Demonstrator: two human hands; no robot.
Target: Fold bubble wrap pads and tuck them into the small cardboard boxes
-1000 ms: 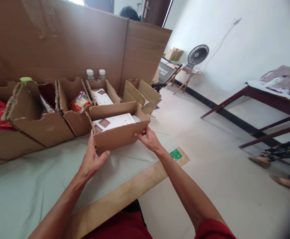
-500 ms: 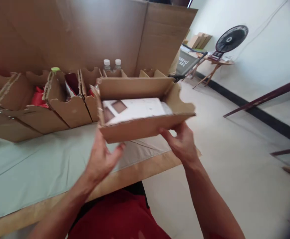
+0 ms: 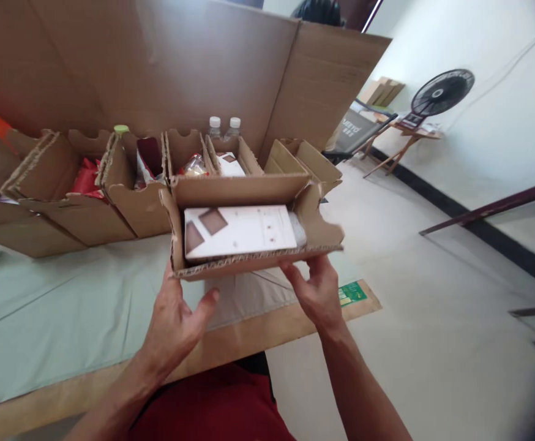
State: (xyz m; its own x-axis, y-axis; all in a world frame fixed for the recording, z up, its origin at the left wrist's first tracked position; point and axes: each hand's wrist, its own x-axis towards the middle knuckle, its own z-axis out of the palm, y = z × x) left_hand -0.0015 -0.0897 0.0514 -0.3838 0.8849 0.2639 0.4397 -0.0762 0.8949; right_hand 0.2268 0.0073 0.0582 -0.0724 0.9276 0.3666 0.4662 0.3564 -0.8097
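I hold an open cardboard box (image 3: 244, 190) in the air above the table's front edge, tilted toward me. Inside lies a white carton with brown squares (image 3: 240, 230). My left hand (image 3: 175, 321) cups the box's lower left corner from below, fingers curled against it. My right hand (image 3: 316, 291) grips the front wall near its right end, thumb up on the edge.
A row of open cardboard boxes (image 3: 125, 196) with packets and bottles (image 3: 215, 125) stands on the green-covered table (image 3: 42, 318), backed by a tall cardboard sheet (image 3: 157, 67). A fan (image 3: 442, 92), a chair and a dark table frame (image 3: 488, 211) stand on the floor to the right.
I have lifted the box off the table and tipped it toward me, so the white carton inside now faces the camera. Both hands stayed on the box.
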